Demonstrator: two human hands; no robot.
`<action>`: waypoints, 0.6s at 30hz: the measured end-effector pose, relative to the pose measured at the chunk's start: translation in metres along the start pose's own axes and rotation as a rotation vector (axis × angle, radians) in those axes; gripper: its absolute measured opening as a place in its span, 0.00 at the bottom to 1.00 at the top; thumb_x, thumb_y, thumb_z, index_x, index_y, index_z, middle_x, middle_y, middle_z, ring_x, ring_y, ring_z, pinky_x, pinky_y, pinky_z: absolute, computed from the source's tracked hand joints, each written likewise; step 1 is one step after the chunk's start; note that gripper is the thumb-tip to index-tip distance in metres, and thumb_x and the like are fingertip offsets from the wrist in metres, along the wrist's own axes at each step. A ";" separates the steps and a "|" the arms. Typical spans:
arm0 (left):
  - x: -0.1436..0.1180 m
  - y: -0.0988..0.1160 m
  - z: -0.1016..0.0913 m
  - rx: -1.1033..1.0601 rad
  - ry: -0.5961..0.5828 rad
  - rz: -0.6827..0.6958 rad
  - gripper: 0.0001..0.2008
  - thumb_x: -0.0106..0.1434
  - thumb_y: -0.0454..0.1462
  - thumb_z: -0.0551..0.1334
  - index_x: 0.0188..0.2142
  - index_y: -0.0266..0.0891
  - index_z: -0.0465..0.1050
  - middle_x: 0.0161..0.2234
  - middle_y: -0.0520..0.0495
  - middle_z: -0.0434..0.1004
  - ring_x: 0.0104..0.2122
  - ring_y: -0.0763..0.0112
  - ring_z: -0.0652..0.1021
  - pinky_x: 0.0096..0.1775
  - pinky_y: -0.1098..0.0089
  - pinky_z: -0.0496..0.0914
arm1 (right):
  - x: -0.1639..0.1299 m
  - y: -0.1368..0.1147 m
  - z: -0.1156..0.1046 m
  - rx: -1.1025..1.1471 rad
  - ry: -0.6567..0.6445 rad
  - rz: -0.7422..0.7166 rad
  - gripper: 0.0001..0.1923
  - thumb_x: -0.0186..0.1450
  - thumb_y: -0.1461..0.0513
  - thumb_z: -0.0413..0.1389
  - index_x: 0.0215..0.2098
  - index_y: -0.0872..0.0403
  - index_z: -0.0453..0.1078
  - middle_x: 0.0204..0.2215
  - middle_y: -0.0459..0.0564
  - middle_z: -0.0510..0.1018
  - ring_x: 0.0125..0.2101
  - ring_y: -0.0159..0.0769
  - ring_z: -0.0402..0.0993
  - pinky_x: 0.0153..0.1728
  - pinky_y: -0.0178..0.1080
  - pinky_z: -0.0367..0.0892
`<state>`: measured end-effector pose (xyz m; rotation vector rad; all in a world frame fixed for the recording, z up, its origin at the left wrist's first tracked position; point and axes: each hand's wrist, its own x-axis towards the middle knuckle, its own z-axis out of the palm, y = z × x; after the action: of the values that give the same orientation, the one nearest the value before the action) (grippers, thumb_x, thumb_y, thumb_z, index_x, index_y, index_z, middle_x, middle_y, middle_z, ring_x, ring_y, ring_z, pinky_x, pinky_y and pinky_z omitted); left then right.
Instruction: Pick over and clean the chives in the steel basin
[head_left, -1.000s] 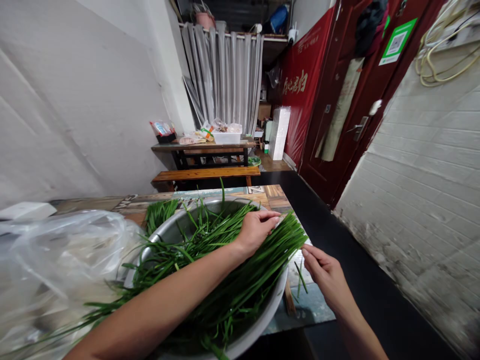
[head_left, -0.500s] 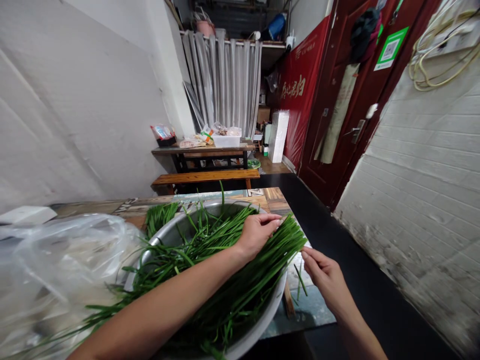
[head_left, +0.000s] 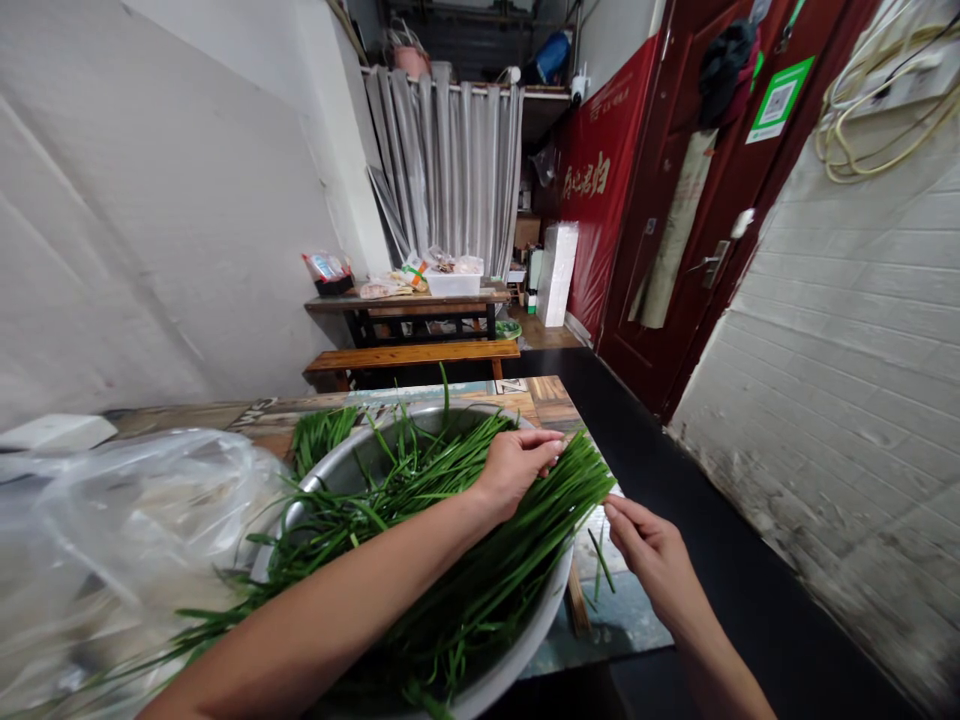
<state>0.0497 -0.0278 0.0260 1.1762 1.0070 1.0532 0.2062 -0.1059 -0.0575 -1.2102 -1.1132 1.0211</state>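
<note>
Long green garlic chives (head_left: 480, 560) fill a wide metal basin (head_left: 544, 620) on the table, their cut ends pointing right over the rim. My left hand (head_left: 517, 465) reaches across the basin and rests at the upper side of the bunch, fingertips pinched near the chive ends; what it pinches is too small to make out. To the right of the bunch, my right hand (head_left: 645, 545) has thumb and forefinger closed at the lower tips of the chives. A few loose chive pieces (head_left: 600, 560) lie on the table below, between basin and right hand.
A clear plastic bag (head_left: 142, 540) takes up the table's left side, with a white box (head_left: 56, 432) behind it. More chives (head_left: 322, 437) lie past the basin. Farther off are a wooden bench (head_left: 412, 355), a table with a white tub (head_left: 454, 280), and a red door (head_left: 675, 220).
Both hands stay almost where they were at the chive ends. The view has shifted very slightly.
</note>
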 end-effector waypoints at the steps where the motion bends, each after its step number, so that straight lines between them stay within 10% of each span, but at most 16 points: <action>1: 0.000 0.000 0.000 0.002 0.000 0.001 0.11 0.46 0.34 0.67 0.32 0.31 0.77 0.19 0.51 0.71 0.17 0.82 0.65 0.22 0.77 0.60 | 0.000 0.000 0.000 0.004 0.000 0.000 0.18 0.59 0.54 0.56 0.41 0.58 0.74 0.17 0.44 0.64 0.17 0.26 0.52 0.14 0.30 0.48; 18: 0.002 0.009 -0.013 0.291 -0.205 0.059 0.14 0.46 0.37 0.67 0.33 0.32 0.78 0.34 0.42 0.79 0.32 0.69 0.75 0.37 0.71 0.68 | -0.002 -0.003 0.003 -0.023 0.037 -0.045 0.20 0.57 0.52 0.57 0.39 0.59 0.75 0.14 0.42 0.63 0.15 0.27 0.54 0.13 0.30 0.50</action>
<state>0.0365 -0.0229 0.0330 1.5261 0.9895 0.8291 0.2028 -0.1071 -0.0541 -1.2124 -1.1212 0.9511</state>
